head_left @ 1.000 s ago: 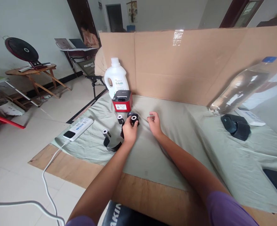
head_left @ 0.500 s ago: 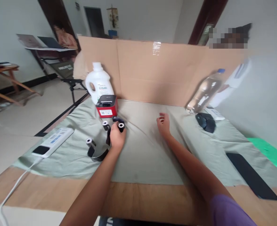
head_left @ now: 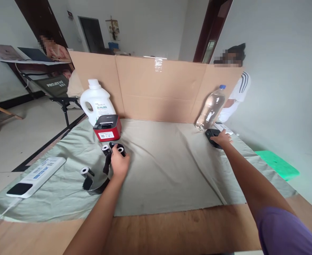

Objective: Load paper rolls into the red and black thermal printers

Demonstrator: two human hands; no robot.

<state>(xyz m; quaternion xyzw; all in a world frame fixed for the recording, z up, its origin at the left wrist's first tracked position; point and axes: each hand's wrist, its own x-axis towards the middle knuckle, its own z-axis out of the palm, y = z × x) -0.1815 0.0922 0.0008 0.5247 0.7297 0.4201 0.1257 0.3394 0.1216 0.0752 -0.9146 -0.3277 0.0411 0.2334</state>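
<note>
My left hand [head_left: 120, 163] is closed around a small dark paper roll [head_left: 121, 151] with a white end. Just left of it stands a second roll [head_left: 105, 149], and a third roll [head_left: 85, 171] sits nearer me. A dark strip [head_left: 97, 190] curls across the cloth from the third roll, partly hidden by my left forearm. Over on the right side, my right hand [head_left: 223, 139] has its thumb and fingers on a black boxy device [head_left: 211, 134], whose exact kind I cannot make out. The hand covers part of it.
A red and black label printer [head_left: 109, 132] stands before a white detergent jug [head_left: 97, 102]. A clear bottle [head_left: 213, 108] leans by the cardboard screen [head_left: 158, 92]. A white power strip [head_left: 38, 179] lies left. A green stool [head_left: 278, 164] is beyond the right edge. People sit behind.
My right hand has moved right and forward from above the cloth onto the black device. My left hand stays at the paper roll. The view has shifted; the phone is no longer visible.
</note>
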